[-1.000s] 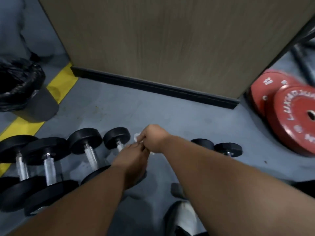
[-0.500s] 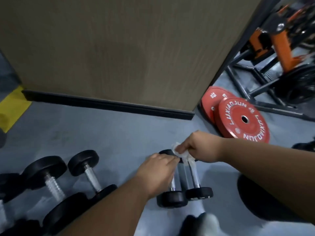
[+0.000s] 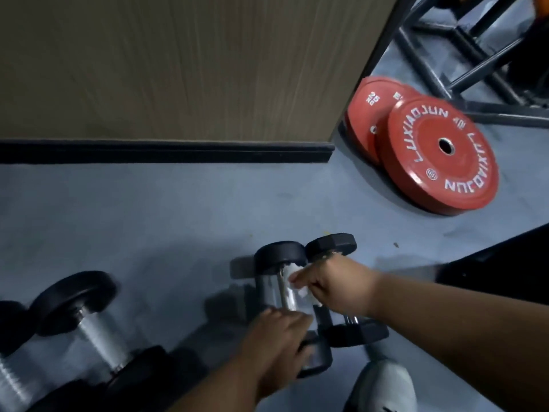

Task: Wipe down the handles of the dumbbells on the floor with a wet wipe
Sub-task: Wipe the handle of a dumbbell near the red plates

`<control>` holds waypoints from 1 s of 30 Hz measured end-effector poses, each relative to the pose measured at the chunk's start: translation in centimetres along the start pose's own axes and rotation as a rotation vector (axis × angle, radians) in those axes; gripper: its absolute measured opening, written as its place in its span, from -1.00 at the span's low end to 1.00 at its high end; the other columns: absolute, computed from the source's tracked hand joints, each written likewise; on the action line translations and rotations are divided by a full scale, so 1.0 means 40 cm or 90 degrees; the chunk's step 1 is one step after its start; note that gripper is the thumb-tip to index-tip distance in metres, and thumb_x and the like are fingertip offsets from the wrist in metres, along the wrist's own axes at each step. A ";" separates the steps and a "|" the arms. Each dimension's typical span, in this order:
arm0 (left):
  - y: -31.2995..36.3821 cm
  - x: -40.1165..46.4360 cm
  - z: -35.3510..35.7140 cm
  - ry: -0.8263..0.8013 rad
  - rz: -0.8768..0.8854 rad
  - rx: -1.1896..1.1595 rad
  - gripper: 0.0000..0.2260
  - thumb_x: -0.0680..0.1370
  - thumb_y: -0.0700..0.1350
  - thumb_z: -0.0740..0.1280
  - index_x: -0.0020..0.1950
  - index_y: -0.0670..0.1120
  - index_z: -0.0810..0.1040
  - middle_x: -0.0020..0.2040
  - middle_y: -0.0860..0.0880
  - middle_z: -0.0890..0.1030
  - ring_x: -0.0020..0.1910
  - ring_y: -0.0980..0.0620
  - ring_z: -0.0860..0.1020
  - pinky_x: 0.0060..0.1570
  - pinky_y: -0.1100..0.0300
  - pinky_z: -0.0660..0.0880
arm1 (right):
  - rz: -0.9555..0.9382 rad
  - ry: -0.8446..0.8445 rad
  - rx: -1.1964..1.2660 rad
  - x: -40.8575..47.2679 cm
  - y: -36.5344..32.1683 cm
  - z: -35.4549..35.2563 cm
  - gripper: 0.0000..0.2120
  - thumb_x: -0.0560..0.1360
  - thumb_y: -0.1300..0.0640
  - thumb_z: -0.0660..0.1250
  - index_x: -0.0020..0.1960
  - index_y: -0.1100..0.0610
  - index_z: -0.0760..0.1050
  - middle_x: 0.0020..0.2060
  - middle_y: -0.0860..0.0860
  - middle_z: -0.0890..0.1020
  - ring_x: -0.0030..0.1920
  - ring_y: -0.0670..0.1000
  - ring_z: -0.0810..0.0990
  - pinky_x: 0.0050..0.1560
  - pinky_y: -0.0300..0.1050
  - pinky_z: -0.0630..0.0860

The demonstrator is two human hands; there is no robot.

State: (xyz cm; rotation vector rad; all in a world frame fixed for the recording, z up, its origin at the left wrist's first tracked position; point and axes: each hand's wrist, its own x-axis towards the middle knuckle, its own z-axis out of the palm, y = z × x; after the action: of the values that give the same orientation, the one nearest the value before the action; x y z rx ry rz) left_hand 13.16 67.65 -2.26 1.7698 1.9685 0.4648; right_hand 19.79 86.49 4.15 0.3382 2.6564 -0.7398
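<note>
Two small black dumbbells lie side by side on the grey floor. The left one (image 3: 271, 285) has round heads and a chrome handle; the right one (image 3: 331, 245) has hexagonal heads. My right hand (image 3: 332, 282) pinches a white wet wipe (image 3: 292, 285) and presses it onto the left dumbbell's chrome handle. My left hand (image 3: 277, 340) grips the near end of that same dumbbell, fingers curled over the head. The right dumbbell's handle is mostly hidden behind my right hand.
Larger black dumbbells (image 3: 86, 322) lie at the lower left, blurred. Two red weight plates (image 3: 439, 156) lean near the corner of a wooden wall (image 3: 178, 69) with a black skirting. A dark metal rack frame (image 3: 463, 66) stands top right. My grey shoe (image 3: 383, 388) is at the bottom.
The view swung right from the big dumbbells to the small pair. My right hand brought the wipe down onto the chrome handle; my left hand shifted onto that dumbbell's near end.
</note>
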 end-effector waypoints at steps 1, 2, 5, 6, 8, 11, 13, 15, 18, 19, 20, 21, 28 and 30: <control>-0.008 -0.001 0.022 0.002 0.012 -0.020 -0.56 0.54 0.17 0.22 0.36 0.00 0.48 0.27 0.02 0.58 0.18 -0.05 0.54 0.23 0.02 0.46 | 0.003 0.009 0.004 0.014 0.005 0.024 -0.62 0.50 0.27 0.20 0.18 -0.01 0.65 0.20 -0.17 0.64 0.23 -0.16 0.58 0.27 -0.19 0.48; -0.013 -0.003 0.046 0.012 0.029 -0.026 -0.55 0.49 0.21 0.26 0.30 0.02 0.54 0.20 0.06 0.61 0.11 -0.01 0.57 0.14 0.05 0.53 | 0.016 0.016 0.007 0.025 0.005 0.050 -0.63 0.51 0.27 0.21 0.18 0.00 0.65 0.22 -0.16 0.62 0.25 -0.15 0.56 0.29 -0.20 0.45; -0.017 -0.012 0.091 0.015 0.044 -0.010 -0.45 0.35 0.37 0.29 0.20 0.10 0.59 0.10 0.18 0.61 0.04 0.09 0.55 -0.02 0.16 0.56 | 0.063 0.000 0.008 0.048 -0.002 0.121 -0.61 0.53 0.24 0.19 0.26 -0.02 0.61 0.36 -0.19 0.51 0.34 -0.10 0.50 0.34 -0.17 0.41; -0.016 -0.018 0.103 0.023 0.047 -0.001 -0.42 0.32 0.39 0.28 0.21 0.11 0.58 0.10 0.19 0.59 0.05 0.10 0.52 -0.03 0.18 0.55 | 0.084 -0.012 -0.002 0.051 -0.005 0.141 -0.60 0.54 0.22 0.18 0.29 -0.03 0.59 0.41 -0.21 0.44 0.36 -0.10 0.47 0.36 -0.19 0.39; -0.014 -0.031 0.111 0.032 0.052 -0.003 -0.40 0.30 0.35 0.26 0.26 0.11 0.52 0.12 0.18 0.54 0.05 0.08 0.47 -0.06 0.20 0.56 | 0.139 -0.003 0.020 0.054 -0.010 0.179 -0.62 0.57 0.18 0.18 0.32 -0.03 0.57 0.47 -0.22 0.35 0.38 -0.08 0.45 0.36 -0.19 0.37; -0.016 -0.035 0.120 0.044 0.055 -0.017 -0.45 0.23 0.28 0.40 0.17 0.11 0.53 0.05 0.15 0.53 0.00 0.04 0.50 -0.17 0.19 0.58 | 0.272 0.117 0.220 0.041 -0.029 0.240 -0.76 0.59 0.06 0.27 0.13 0.06 0.67 0.39 -0.28 0.41 0.19 -0.06 0.61 0.19 -0.12 0.53; -0.015 -0.041 0.120 0.052 0.028 -0.027 -0.49 0.16 0.28 0.47 0.03 0.09 0.58 -0.07 0.15 0.52 -0.07 0.05 0.48 -0.24 0.21 0.55 | 0.392 0.258 0.405 0.032 -0.048 0.277 -0.73 0.59 0.01 0.30 -0.09 0.14 0.69 0.18 -0.27 0.60 -0.09 0.01 0.70 -0.10 -0.13 0.59; -0.024 -0.050 0.126 0.063 0.012 -0.036 -0.54 0.20 0.27 0.45 0.00 0.08 0.57 -0.09 0.14 0.49 -0.08 0.04 0.44 -0.24 0.16 0.55 | 0.487 0.342 0.459 0.040 -0.059 0.287 -0.84 0.57 0.08 0.35 0.02 0.11 0.67 -0.09 -0.16 0.71 -0.23 -0.06 0.68 -0.17 -0.23 0.59; -0.037 -0.061 0.137 0.077 0.028 -0.049 -0.52 0.29 0.26 0.38 0.13 0.08 0.53 0.01 0.15 0.51 -0.01 0.03 0.43 -0.16 0.14 0.56 | 0.536 0.331 0.505 0.076 -0.055 0.270 -0.63 0.46 0.18 0.48 0.24 0.08 0.55 -0.01 -0.11 0.67 -0.07 -0.11 0.66 0.07 -0.12 0.60; -0.037 -0.061 0.138 0.080 0.036 -0.049 -0.48 0.28 0.26 0.38 0.18 0.10 0.51 0.05 0.17 0.52 0.01 0.05 0.43 -0.15 0.19 0.56 | 0.553 0.341 0.551 0.091 -0.057 0.257 -0.52 0.42 0.20 0.53 0.30 0.08 0.50 0.02 -0.09 0.66 -0.04 -0.09 0.66 0.09 -0.11 0.59; -0.038 -0.059 0.138 0.088 0.040 -0.051 -0.42 0.26 0.27 0.39 0.23 0.11 0.49 0.08 0.19 0.53 0.02 0.07 0.43 -0.15 0.25 0.56 | 0.573 0.361 0.607 0.106 -0.058 0.241 -0.45 0.39 0.23 0.55 0.33 0.09 0.47 0.01 -0.06 0.66 -0.05 -0.05 0.66 0.07 -0.10 0.60; -0.038 -0.056 0.138 0.095 0.039 -0.055 -0.36 0.24 0.28 0.41 0.28 0.12 0.46 0.11 0.21 0.53 0.02 0.08 0.44 -0.15 0.28 0.55 | 0.599 0.386 0.667 0.120 -0.056 0.232 -0.44 0.37 0.25 0.56 0.31 0.09 0.47 -0.04 -0.02 0.67 -0.09 -0.02 0.67 0.02 -0.09 0.61; -0.047 -0.035 0.178 0.056 0.056 -0.089 -0.37 0.34 0.24 0.42 0.35 0.08 0.37 0.32 0.11 0.42 0.35 -0.08 0.33 0.03 -0.01 0.62 | 0.697 0.292 0.659 0.144 -0.062 0.227 -0.87 0.48 0.11 0.37 -0.18 0.16 0.59 -0.34 0.07 0.67 -0.29 0.10 0.61 -0.20 -0.07 0.54; -0.051 -0.034 0.189 0.086 0.077 -0.069 -0.31 0.31 0.27 0.44 0.37 0.09 0.36 0.32 0.12 0.42 0.31 -0.05 0.34 -0.02 0.07 0.63 | 0.716 0.177 0.559 0.160 -0.074 0.190 -0.92 0.49 0.13 0.33 -0.06 0.09 0.60 -0.12 0.04 0.69 -0.09 0.08 0.64 -0.07 -0.15 0.55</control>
State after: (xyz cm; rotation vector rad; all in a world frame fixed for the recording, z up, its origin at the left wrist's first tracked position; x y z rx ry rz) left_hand 15.60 65.70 -9.57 1.8371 1.8926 0.7347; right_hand 15.14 80.80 -3.16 2.0040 1.6513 -1.3736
